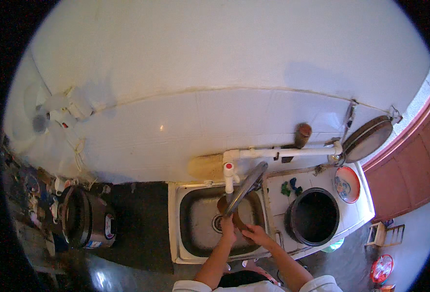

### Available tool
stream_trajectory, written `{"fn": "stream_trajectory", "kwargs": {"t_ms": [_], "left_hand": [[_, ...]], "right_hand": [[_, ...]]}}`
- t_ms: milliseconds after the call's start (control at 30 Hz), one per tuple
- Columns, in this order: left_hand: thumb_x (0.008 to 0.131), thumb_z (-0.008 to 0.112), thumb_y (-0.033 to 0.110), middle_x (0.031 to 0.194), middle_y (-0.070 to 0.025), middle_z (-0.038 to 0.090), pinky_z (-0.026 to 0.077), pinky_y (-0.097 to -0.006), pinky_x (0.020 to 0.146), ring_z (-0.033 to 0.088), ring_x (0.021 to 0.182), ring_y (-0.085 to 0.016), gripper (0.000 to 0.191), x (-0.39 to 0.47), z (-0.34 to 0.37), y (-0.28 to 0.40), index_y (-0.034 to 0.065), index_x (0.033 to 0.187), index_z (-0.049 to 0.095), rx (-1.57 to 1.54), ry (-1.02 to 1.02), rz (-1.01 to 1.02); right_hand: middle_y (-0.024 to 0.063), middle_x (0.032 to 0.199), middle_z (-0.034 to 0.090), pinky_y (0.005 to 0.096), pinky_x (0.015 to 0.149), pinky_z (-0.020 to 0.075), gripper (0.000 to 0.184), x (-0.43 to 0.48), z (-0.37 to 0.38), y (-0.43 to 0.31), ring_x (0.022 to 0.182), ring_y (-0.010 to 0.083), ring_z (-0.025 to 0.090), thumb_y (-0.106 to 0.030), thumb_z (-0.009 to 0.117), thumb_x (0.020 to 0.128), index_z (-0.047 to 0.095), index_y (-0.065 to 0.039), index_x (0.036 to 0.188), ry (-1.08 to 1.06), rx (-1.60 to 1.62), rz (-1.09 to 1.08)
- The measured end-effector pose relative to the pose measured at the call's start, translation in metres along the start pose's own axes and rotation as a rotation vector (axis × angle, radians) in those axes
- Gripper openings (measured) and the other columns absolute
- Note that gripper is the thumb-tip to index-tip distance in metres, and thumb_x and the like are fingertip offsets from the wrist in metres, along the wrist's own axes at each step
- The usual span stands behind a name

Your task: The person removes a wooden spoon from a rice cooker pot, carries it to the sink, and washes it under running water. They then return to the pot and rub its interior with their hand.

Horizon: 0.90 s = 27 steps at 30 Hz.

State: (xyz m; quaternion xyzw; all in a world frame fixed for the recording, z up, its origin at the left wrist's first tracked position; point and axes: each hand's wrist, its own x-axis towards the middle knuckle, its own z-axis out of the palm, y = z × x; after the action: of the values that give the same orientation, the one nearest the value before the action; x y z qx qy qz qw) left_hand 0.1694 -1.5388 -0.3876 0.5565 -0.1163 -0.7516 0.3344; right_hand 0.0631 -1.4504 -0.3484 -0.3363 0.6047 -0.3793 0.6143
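Note:
Both hands are over a stainless steel sink (196, 237). My right hand (258, 235) is closed around the lower end of a long brown object (239, 221), whose exact kind is unclear. It slants across the basin, with its far part beneath a metal spout (247, 189). My left hand (229, 227) is beside it, at the spout's lower end; its fingertips are partly hidden, so its hold cannot be made out. A white plastic tap (228, 175) with a red cap points down into the basin. Below the hands is the drain (217, 223).
On the tiled counter to the right stand a large dark pot (314, 217) and a red-rimmed basin (347, 184), near a green scrubber (285, 188). A pan (368, 139) hangs on the wall. A white pipe (291, 152) runs behind. An electric cooker (88, 219) stands left.

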Motion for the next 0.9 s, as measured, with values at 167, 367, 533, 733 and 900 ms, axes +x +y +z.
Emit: {"fn": "stream_trajectory", "kwargs": {"t_ms": [167, 367, 533, 733, 900], "left_hand": [[0.074, 0.067, 0.036, 0.101, -0.0080, 0.055, 0.047, -0.0352, 0.066, 0.055, 0.086, -0.021, 0.050, 0.046, -0.004, 0.012, 0.0062, 0.110, 0.049, 0.103, -0.015, -0.025], [0.074, 0.068, 0.020, 0.085, -0.0026, 0.055, 0.043, -0.0296, 0.060, 0.051, 0.070, -0.015, 0.031, 0.031, 0.009, 0.016, 0.0058, 0.098, 0.053, 0.048, -0.191, 0.120], [0.071, 0.071, 0.014, 0.089, -0.0020, 0.057, 0.042, -0.0262, 0.066, 0.052, 0.074, -0.014, 0.035, 0.020, 0.003, 0.014, 0.0040, 0.100, 0.054, 0.036, -0.228, 0.079], [0.072, 0.068, 0.011, 0.090, -0.0040, 0.056, 0.041, -0.0298, 0.062, 0.051, 0.076, -0.015, 0.030, 0.026, -0.003, 0.023, 0.0019, 0.097, 0.054, 0.123, -0.077, 0.134], [0.072, 0.063, 0.001, 0.086, -0.0029, 0.056, 0.040, -0.0284, 0.059, 0.050, 0.072, -0.013, 0.025, 0.015, -0.002, 0.029, 0.0011, 0.095, 0.055, 0.055, -0.037, 0.226]], "right_hand": [[0.0011, 0.078, 0.054, 0.0237, 0.065, 0.0403, 0.025, -0.024, -0.004, 0.004, 0.071, 0.0101, 0.051, -0.024, 0.052, 0.087, 0.052, -0.003, 0.101, -0.079, 0.020, -0.007], [0.0006, 0.071, 0.054, 0.0237, 0.055, 0.0406, 0.029, -0.026, -0.005, -0.007, 0.065, 0.0088, 0.051, -0.029, 0.055, 0.085, 0.055, -0.005, 0.100, 0.018, 0.066, -0.087], [0.0023, 0.080, 0.057, 0.0248, 0.063, 0.0431, 0.037, -0.011, -0.002, 0.008, 0.076, 0.0111, 0.056, -0.032, 0.056, 0.084, 0.052, -0.007, 0.112, 0.048, 0.061, 0.000], [0.0065, 0.094, 0.058, 0.0278, 0.072, 0.0432, 0.043, 0.016, 0.003, 0.030, 0.085, 0.0144, 0.055, -0.032, 0.057, 0.084, 0.049, -0.009, 0.118, 0.022, -0.155, -0.031], [0.0056, 0.092, 0.057, 0.0301, 0.071, 0.0426, 0.035, 0.012, 0.011, 0.023, 0.080, 0.0161, 0.054, -0.025, 0.055, 0.085, 0.050, -0.007, 0.114, -0.050, 0.028, -0.037]]}}
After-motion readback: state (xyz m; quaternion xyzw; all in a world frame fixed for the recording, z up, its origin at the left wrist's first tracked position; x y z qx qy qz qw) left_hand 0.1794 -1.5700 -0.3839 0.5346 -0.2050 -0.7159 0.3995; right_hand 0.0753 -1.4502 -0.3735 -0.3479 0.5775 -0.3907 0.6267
